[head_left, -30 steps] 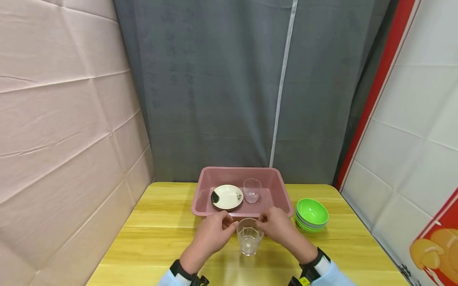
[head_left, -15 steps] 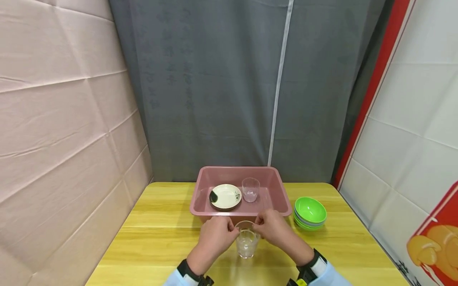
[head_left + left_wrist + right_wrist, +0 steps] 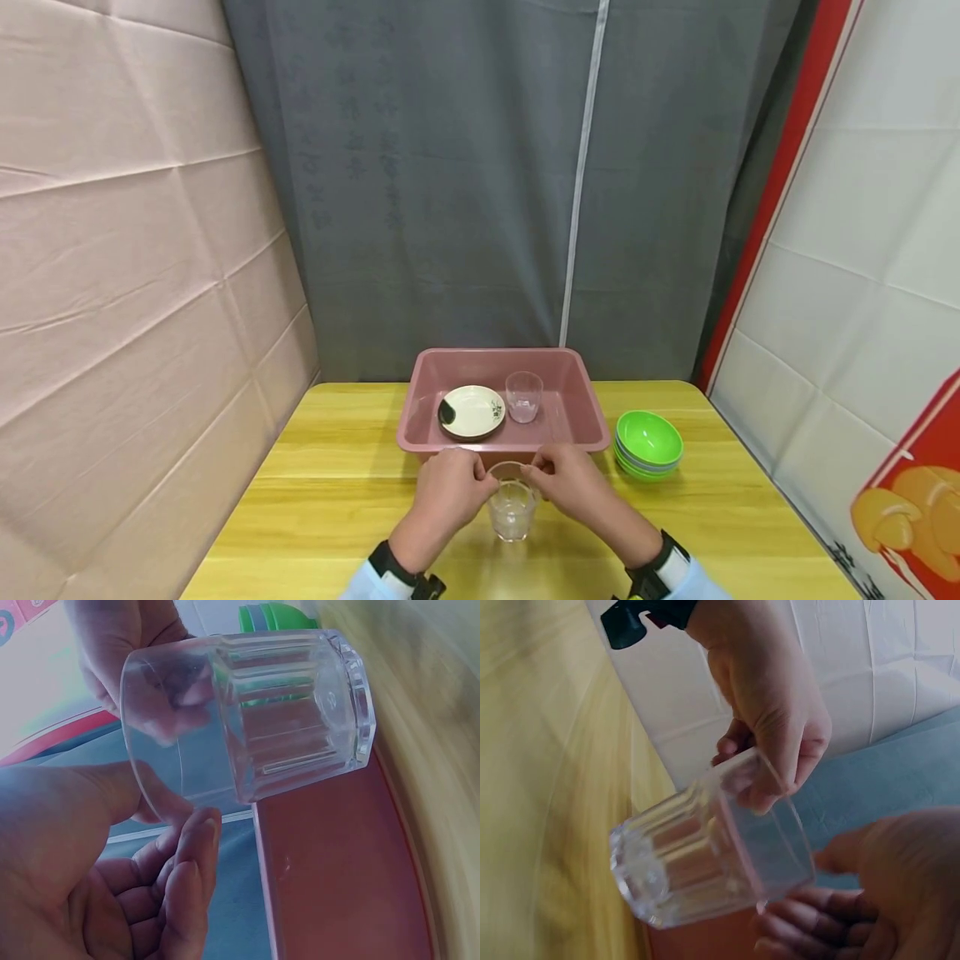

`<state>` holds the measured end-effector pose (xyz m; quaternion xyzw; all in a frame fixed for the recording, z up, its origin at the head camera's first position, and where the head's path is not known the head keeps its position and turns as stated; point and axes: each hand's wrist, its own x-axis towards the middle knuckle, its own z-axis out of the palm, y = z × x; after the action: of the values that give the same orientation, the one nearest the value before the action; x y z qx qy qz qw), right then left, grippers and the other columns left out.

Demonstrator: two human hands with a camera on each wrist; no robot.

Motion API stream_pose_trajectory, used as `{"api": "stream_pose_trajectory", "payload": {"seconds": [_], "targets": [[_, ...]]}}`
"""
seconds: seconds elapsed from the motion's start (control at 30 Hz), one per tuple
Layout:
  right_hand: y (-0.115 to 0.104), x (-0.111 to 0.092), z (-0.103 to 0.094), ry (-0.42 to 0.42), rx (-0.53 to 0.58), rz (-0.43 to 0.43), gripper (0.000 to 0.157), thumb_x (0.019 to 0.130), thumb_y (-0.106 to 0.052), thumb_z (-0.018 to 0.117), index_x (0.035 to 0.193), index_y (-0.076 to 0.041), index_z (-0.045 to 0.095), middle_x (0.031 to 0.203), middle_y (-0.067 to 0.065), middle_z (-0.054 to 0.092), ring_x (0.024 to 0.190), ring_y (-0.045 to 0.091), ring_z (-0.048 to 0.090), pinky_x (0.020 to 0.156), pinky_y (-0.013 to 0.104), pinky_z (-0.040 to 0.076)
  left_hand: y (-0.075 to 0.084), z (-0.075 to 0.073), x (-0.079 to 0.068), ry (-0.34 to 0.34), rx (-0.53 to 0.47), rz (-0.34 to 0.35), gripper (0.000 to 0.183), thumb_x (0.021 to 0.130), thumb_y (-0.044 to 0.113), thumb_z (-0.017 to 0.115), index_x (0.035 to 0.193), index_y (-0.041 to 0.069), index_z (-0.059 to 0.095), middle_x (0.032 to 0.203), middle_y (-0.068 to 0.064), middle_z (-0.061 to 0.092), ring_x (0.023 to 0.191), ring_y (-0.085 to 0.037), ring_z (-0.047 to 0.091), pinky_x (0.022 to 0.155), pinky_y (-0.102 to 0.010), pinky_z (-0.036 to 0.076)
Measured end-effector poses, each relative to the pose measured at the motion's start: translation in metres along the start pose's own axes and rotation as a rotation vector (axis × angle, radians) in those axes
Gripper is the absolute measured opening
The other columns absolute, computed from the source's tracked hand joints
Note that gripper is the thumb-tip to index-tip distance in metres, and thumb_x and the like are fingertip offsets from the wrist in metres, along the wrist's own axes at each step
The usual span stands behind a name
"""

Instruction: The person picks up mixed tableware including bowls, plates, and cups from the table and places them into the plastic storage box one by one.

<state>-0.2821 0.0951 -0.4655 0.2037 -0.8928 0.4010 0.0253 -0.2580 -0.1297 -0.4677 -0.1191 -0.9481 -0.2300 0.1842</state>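
Over the table, just in front of the pink tub, is a clear drinking glass (image 3: pixel 512 510) with a faceted lower half. My left hand (image 3: pixel 450 492) pinches its rim on the left between thumb and fingers. On the opposite side, my right hand (image 3: pixel 573 483) pinches the rim too. The left wrist view shows the glass (image 3: pixel 292 712) with nothing in it and its thick base facing the table. In the right wrist view the left thumb reaches over the rim into the glass (image 3: pixel 705 847).
The pink tub (image 3: pixel 592 421) stands at the back of the wooden table (image 3: pixel 315 492). Inside are a white plate (image 3: pixel 472 412) with a dark edge and another clear glass (image 3: pixel 524 396). Right of the tub sits a stack of green and grey bowls (image 3: pixel 649 442). A grey curtain (image 3: pixel 435 208) hangs behind.
The glass has shifted slightly left and a little towards me, with both hands keeping their pinch on its rim. The tub, plate and bowls stay in place; the head view has drifted slightly.
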Motion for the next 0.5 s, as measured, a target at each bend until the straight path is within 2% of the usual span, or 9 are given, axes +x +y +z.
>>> {"api": "stream_pose_trajectory", "payload": {"seconds": [0.13,0.23,0.4,0.5], "targets": [[0.008,-0.008,-0.004,0.033,0.121,-0.03,0.026,0.109,-0.031,0.074,0.092,-0.011,0.075,0.072,-0.006,0.064,0.064,0.01,0.059,0.056,0.026,0.05,0.0,-0.006,0.003,0.01,0.0,0.018,0.045,0.079,0.021,0.082,0.05,0.028,0.048,0.049,0.022,0.034,0.048,-0.003,0.04,0.048,-0.028,0.034],[0.017,-0.016,-0.009,0.053,0.142,-0.066,0.02,0.109,-0.029,0.073,0.099,-0.013,0.076,0.081,-0.007,0.067,0.073,0.008,0.06,0.064,0.026,0.053,0.001,-0.014,0.008,-0.001,-0.023,0.019,0.046,0.081,0.02,0.082,0.051,0.027,0.048,0.048,0.022,0.032,0.046,-0.003,0.038,0.046,-0.027,0.03],[0.034,-0.03,-0.016,0.031,0.03,-0.088,0.018,0.108,-0.033,0.075,0.109,-0.015,0.076,0.097,-0.008,0.074,0.086,0.008,0.067,0.075,0.03,0.059,0.001,-0.03,0.021,-0.036,-0.05,-0.012,0.045,0.087,0.023,0.082,0.054,0.024,0.052,0.049,0.018,0.036,0.046,-0.006,0.043,0.046,-0.026,0.029],[0.044,-0.037,-0.017,0.015,-0.064,-0.114,0.025,0.107,-0.035,0.076,0.117,-0.013,0.077,0.109,-0.003,0.078,0.098,0.017,0.073,0.083,0.038,0.063,0.001,-0.04,0.03,-0.045,-0.059,-0.03,0.043,0.09,0.025,0.084,0.057,0.023,0.056,0.052,0.015,0.041,0.048,-0.009,0.048,0.047,-0.027,0.032]]}}
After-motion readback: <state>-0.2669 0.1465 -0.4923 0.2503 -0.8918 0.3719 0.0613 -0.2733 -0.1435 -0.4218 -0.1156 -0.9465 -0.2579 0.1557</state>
